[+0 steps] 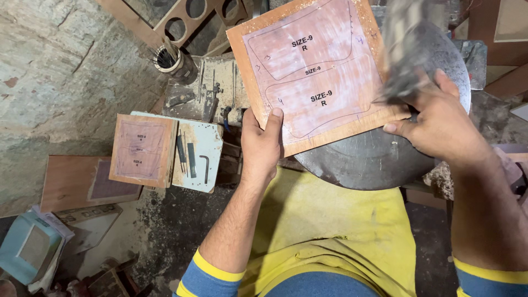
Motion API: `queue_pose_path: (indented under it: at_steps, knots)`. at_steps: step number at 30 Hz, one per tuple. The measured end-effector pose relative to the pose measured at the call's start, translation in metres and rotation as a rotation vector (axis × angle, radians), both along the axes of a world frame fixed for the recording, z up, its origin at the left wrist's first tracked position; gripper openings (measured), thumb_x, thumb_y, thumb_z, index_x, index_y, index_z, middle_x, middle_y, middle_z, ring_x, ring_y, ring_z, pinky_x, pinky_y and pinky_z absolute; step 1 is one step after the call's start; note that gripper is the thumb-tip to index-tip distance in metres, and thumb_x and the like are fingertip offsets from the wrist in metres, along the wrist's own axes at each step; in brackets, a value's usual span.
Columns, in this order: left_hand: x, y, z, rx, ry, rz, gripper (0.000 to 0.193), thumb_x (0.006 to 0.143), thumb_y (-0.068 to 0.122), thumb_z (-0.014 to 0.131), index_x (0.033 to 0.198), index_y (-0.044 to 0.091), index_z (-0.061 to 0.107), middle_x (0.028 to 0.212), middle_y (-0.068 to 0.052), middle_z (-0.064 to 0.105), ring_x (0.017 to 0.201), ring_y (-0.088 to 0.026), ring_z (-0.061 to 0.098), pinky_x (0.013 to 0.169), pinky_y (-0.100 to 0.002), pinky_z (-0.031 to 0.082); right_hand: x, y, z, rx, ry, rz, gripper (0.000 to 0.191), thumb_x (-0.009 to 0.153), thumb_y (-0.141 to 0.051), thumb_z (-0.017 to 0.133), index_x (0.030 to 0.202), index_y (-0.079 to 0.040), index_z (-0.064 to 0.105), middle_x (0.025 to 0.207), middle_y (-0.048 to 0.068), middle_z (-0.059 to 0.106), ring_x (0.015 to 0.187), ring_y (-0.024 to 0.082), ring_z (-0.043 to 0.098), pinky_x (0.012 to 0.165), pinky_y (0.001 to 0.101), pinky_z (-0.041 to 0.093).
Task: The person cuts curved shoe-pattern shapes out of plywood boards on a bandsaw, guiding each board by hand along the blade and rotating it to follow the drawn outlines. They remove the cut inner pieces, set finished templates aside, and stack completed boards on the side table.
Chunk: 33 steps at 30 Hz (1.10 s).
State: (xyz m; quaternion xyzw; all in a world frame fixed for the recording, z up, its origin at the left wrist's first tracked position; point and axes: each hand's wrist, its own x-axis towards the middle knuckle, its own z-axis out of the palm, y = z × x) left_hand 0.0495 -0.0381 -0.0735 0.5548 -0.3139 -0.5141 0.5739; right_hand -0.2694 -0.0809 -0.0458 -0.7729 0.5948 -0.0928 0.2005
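Observation:
My left hand (262, 144) grips the lower left corner of a square wooden board (313, 71), thumb on top. The board has a pinkish face with drawn curved outlines and printed labels. It rests tilted on a round grey metal table (379, 159). My right hand (440, 124) is at the board's right edge, closed on a blurred grey-and-white rag or brush (404, 49) that moves over the board.
A second marked board (143, 149) lies on a pale bench top (206, 146) with an L-shaped key and small blades. Behind are a can of thin rods (168, 58), plywood with round holes (187, 16), a rough wall at left, and a yellow apron (324, 231) below.

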Motion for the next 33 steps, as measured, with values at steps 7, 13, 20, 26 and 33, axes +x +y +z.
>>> queue_pose_path:
  at_steps: [7, 13, 20, 26, 33]
  knots:
    - [-0.001, 0.001, -0.002, 0.003, 0.053, 0.012, 0.037, 0.101, 0.016, 0.061, 0.130, -0.004, 0.050, 0.117, -0.015, 0.067, 0.101, -0.016, 0.065, 0.087, -0.033, 0.057, 0.035, 0.041, 0.014, -0.349, -0.082, -0.077, 0.042, 0.084, -0.022, 0.077, 0.122, -0.006, 0.075, 0.135, 0.016, 0.070, 0.136, 0.032, 0.059, 0.111, 0.0552, 0.034]
    - [-0.002, 0.004, -0.009, -0.056, 0.038, 0.024, 0.035, 0.102, 0.014, 0.062, 0.129, -0.005, 0.050, 0.120, -0.016, 0.067, 0.106, -0.016, 0.064, 0.093, -0.031, 0.055, 0.065, 0.074, 0.012, -0.508, 0.085, -0.119, 0.069, 0.093, -0.037, 0.079, 0.146, 0.004, 0.060, 0.147, 0.030, 0.056, 0.145, 0.042, 0.052, 0.117, 0.0674, 0.033]
    - [-0.003, 0.004, -0.009, -0.027, 0.106, 0.042, 0.038, 0.101, 0.014, 0.061, 0.132, -0.004, 0.049, 0.121, -0.016, 0.067, 0.107, -0.017, 0.064, 0.093, -0.033, 0.056, 0.087, 0.070, 0.007, -0.468, 0.073, -0.202, 0.106, 0.087, -0.061, 0.080, 0.154, 0.013, 0.044, 0.154, 0.043, 0.041, 0.145, 0.056, 0.041, 0.118, 0.0704, 0.030]
    - [0.001, 0.003, -0.002, -0.012, 0.056, -0.005, 0.044, 0.100, 0.016, 0.063, 0.135, -0.005, 0.047, 0.127, -0.018, 0.065, 0.113, -0.020, 0.063, 0.099, -0.036, 0.053, 0.085, 0.066, 0.010, -0.445, 0.023, -0.193, 0.106, 0.086, -0.062, 0.079, 0.154, 0.012, 0.044, 0.156, 0.041, 0.042, 0.148, 0.054, 0.038, 0.119, 0.0693, 0.028]
    - [0.027, -0.019, 0.006, 0.090, 0.104, -0.013, 0.047, 0.098, 0.025, 0.063, 0.134, -0.001, 0.046, 0.125, -0.019, 0.067, 0.112, -0.023, 0.067, 0.100, -0.037, 0.056, 0.082, 0.065, 0.008, -0.448, -0.017, -0.190, 0.104, 0.088, -0.060, 0.080, 0.157, 0.010, 0.045, 0.160, 0.037, 0.041, 0.151, 0.051, 0.038, 0.122, 0.0673, 0.028]
